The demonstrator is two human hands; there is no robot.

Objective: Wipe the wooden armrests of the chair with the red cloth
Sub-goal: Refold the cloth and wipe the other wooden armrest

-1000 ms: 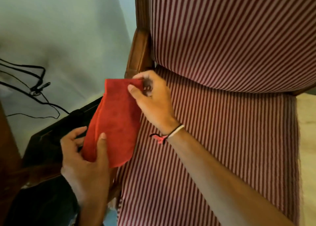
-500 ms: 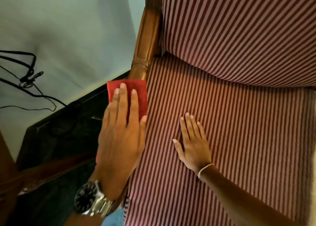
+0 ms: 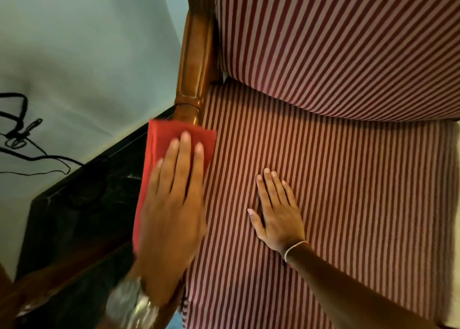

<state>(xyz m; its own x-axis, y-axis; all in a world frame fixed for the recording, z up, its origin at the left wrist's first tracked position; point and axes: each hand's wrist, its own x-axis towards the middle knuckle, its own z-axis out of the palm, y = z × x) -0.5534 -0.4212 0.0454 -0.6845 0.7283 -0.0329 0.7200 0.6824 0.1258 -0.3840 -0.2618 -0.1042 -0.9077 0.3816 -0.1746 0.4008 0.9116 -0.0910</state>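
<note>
The red cloth (image 3: 159, 139) lies folded over the chair's left wooden armrest (image 3: 194, 62), which runs up beside the striped backrest. My left hand (image 3: 171, 204) lies flat on the cloth, fingers together, and presses it onto the wood; most of the armrest under it is hidden. My right hand (image 3: 276, 209) rests flat and spread on the red-and-white striped seat cushion (image 3: 348, 191), holding nothing. The right armrest is out of view.
A dark low cabinet or table (image 3: 82, 204) stands just left of the armrest. Black cables (image 3: 22, 134) lie on the pale floor at far left. A brown wooden rail (image 3: 49, 286) crosses the lower left.
One second ago both hands held the cloth by its ends. Now my left hand presses it flat on the armrest and has slid slightly, and my right hand has gone to the seat.
</note>
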